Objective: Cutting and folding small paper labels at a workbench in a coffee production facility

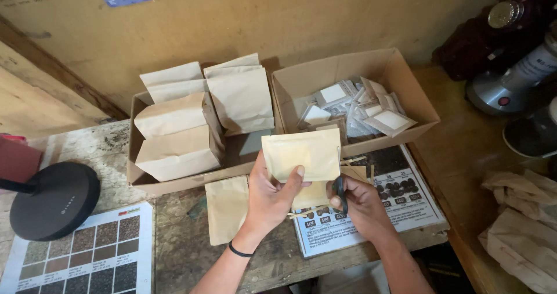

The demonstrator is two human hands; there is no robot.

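Pouch (301, 153) pinched in my left hand (268, 198), long axis left-right; right hand (360, 204) just right of it grips dark scissors (341, 194), nearer its right edge.

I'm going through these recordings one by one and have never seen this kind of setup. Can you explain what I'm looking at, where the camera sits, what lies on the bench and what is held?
There is no machine here: a person works with two bare hands, filmed by one camera worn on the head, looking down. The left hand holds up a flat yellowish paper pouch, thumb on its front. The right hand holds a small dark tool; I cannot tell what kind. On the worn wooden bench stand two open cardboard boxes: the left box holds filled tan paper bags, the right box small clear-and-white packets. Another flat pouch lies below the left box. Printed sheets lie at lower left and under the hands. A round black base sits at left.
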